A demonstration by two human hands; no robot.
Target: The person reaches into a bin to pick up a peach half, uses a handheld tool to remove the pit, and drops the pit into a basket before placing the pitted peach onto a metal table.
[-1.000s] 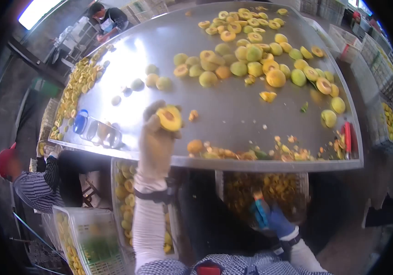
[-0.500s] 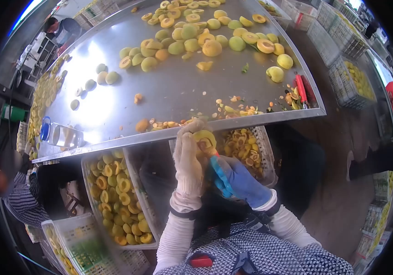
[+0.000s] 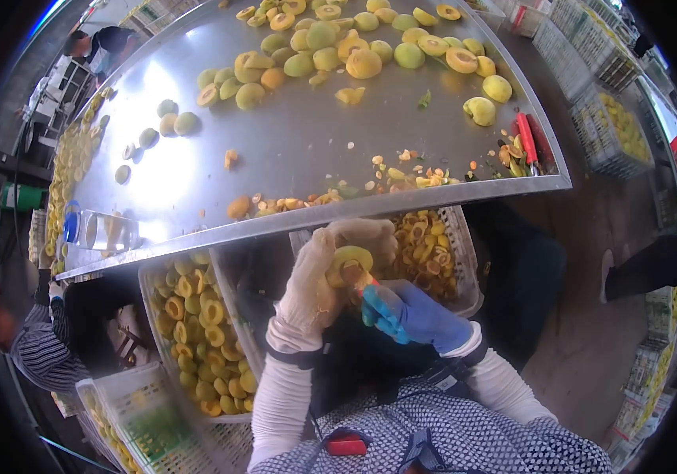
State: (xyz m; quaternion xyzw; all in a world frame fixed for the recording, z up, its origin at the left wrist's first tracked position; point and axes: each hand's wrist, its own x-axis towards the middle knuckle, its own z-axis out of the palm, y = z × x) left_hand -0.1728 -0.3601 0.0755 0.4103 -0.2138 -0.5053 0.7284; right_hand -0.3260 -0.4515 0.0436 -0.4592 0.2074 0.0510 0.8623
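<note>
My left hand (image 3: 315, 276), in a white glove, holds a cut yellow-green fruit half (image 3: 351, 265) just below the table's front edge. In a blue glove, my right hand (image 3: 413, 312) is closed round a small tool with a red-orange part (image 3: 371, 282) showing at the fruit's cut face; the rest of it is hidden by the fingers. Behind my hands stands a crate of fruit scraps (image 3: 471, 272). To the left is a crate of fruit halves (image 3: 240, 324).
The metal table (image 3: 291, 150) bears whole and halved fruit, scraps, a red-handled tool (image 3: 526, 138) and a clear bottle (image 3: 109, 232). A person in striped clothing (image 3: 42, 351) sits at the left; another is at the back left. Crates (image 3: 607, 130) stand at right.
My left hand has moved slightly left, its fingers now curled further over the fruit. My right hand stays at the fruit, slightly lower. The view has shifted a little.
</note>
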